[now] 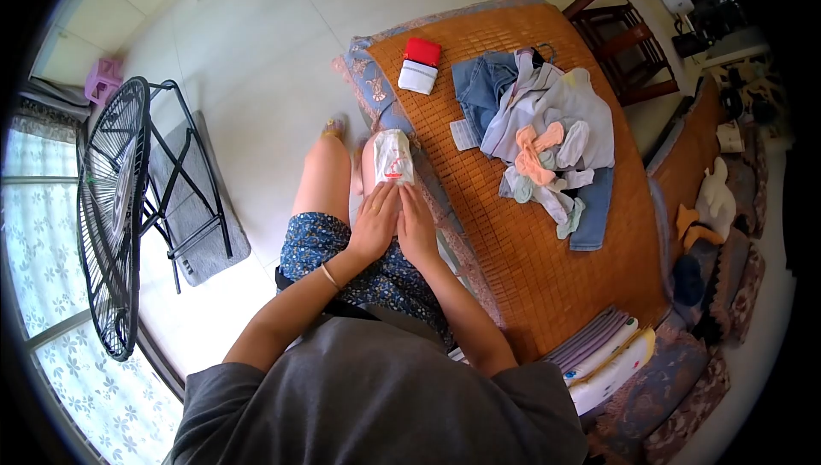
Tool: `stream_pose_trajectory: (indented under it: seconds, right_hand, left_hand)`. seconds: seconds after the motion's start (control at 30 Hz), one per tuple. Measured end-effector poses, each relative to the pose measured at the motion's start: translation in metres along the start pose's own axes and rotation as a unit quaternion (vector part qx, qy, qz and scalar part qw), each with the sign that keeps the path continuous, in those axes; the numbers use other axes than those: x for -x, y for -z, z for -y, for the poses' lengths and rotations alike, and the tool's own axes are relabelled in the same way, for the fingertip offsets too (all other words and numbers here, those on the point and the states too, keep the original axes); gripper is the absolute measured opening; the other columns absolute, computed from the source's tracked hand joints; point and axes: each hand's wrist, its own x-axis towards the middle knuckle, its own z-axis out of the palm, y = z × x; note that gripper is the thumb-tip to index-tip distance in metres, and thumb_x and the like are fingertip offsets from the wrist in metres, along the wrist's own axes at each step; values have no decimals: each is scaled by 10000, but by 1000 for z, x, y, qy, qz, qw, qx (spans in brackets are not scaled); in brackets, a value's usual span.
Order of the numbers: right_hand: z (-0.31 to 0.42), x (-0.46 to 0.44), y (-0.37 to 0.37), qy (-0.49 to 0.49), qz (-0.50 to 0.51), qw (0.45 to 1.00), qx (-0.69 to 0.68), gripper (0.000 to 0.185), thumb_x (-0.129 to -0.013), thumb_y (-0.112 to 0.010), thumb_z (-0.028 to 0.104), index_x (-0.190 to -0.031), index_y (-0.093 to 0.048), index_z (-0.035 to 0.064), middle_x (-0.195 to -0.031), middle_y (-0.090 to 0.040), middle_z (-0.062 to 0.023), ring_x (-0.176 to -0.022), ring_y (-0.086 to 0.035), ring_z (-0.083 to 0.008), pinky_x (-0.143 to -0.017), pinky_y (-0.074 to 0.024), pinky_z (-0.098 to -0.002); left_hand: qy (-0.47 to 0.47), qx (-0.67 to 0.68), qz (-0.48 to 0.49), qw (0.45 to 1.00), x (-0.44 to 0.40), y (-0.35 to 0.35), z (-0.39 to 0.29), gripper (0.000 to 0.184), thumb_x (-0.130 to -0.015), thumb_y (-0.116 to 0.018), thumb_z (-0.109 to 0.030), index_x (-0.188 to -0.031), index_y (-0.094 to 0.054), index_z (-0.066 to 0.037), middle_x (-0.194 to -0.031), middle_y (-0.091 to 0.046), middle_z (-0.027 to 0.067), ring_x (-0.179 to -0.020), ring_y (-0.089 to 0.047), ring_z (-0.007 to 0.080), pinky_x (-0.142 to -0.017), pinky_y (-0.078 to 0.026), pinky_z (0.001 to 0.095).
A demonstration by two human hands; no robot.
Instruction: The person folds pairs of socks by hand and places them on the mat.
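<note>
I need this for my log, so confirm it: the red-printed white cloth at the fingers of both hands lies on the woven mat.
Not on the woven mat: the head view shows the red-printed white cloth lying on the right thigh. The fingers of the left hand and right hand are indeed at it.

A black chair (121, 208) stands near floral curtains (38, 251); beyond, a stool (103, 80) (purple).
</note>
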Motion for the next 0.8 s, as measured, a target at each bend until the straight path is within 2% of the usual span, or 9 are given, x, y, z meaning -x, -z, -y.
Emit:
stream_pose_trajectory:
  seconds: [0.1, 0.23, 0.3, 0.37, 0.47, 0.53, 0.63, 0.73, 0.8]
  right_hand:
    - [-9, 1, -2, 44, -1, 997, 62, 497, -891, -471, 73, -1353, -365, -75, -1387, -399, -249, -1291, -387, -397, -1075, -323, -434]
    - [-27, 5, -9, -20, 15, 1000, -8, 552, -928, -450, 162, -1402, -292, -72, -1441, -335, -252, -1333, -330, -398, -1099, -283, -431]
    - [-30, 3, -5, -31, 21, 999, -34, 559, -947, -437, 192, -1414, -273, -69, -1456, -316, -249, -1348, -312, -394, -1107, -268, -423]
    - [-33, -6, 4, -103, 51, 971, -208, 519, -973, -406, 183, -1421, -282, -47, -1469, -305, -241, -1364, -296, -380, -1115, -247, -403]
    - [-37, -40, 26, -47, 7, 982, -185, 496, -984, -365, 152, -1440, -271, -21, -1518, -251, -182, -1409, -234, -288, -1137, -188, -354]
    - [-29, -71, 24, -10, -35, 984, -172, 451, -976, -359, 108, -1411, -341, -8, -1483, -325, -189, -1374, -313, -295, -1114, -248, -357]
    - [-22, -107, 2, -3, -82, 980, -182, 407, -951, -371, 85, -1345, -450, 26, -1341, -494, -216, -1234, -487, -341, -1026, -379, -374]
    - [-31, -105, -34, -69, -41, 979, -186, 400, -950, -378, 97, -1335, -458, 23, -1317, -510, -221, -1229, -485, -357, -1023, -381, -383]
    - [-40, -104, -44, -8, -63, 985, -158, 402, -954, -382, 113, -1332, -446, -5, -1329, -488, -237, -1241, -463, -375, -1029, -371, -395]
  left_hand:
    - [35, 0, 44, 998, 5, -3, 2, 550, -925, -472, -191, -1433, -317, -45, -1490, -301, 151, -1387, -253, 348, -1117, -221, 462]
    - [46, -6, 47, 998, 7, -6, 5, 562, -958, -422, -257, -1466, -266, -75, -1542, -208, 117, -1418, -183, 348, -1136, -158, 480]
    - [56, 27, 42, 997, 7, -4, 6, 552, -955, -425, -233, -1461, -278, -69, -1532, -234, 123, -1413, -196, 353, -1137, -158, 476]
    - [63, 60, 35, 996, -2, 1, 10, 542, -953, -429, -210, -1456, -291, -64, -1522, -259, 129, -1408, -210, 359, -1138, -157, 472]
    - [17, 87, -70, 994, -29, 19, 15, 513, -939, -440, -156, -1430, -340, -51, -1486, -330, 144, -1390, -253, 366, -1132, -180, 471]
    - [29, 75, -116, 990, -64, 23, 12, 485, -920, -453, -110, -1394, -389, -30, -1442, -393, 160, -1367, -298, 367, -1118, -216, 476]
    - [31, -5, -94, 995, -86, 3, 18, 471, -920, -447, -143, -1370, -409, -12, -1425, -409, 171, -1369, -300, 349, -1102, -250, 475]
    - [38, -58, -73, 995, -83, -27, 43, 506, -934, -413, -206, -1414, -371, -54, -1462, -370, 149, -1388, -280, 310, -1119, -223, 443]
    - [55, -52, -63, 995, -74, -31, 43, 538, -940, -401, -220, -1444, -316, -54, -1502, -303, 141, -1416, -222, 290, -1136, -180, 431]
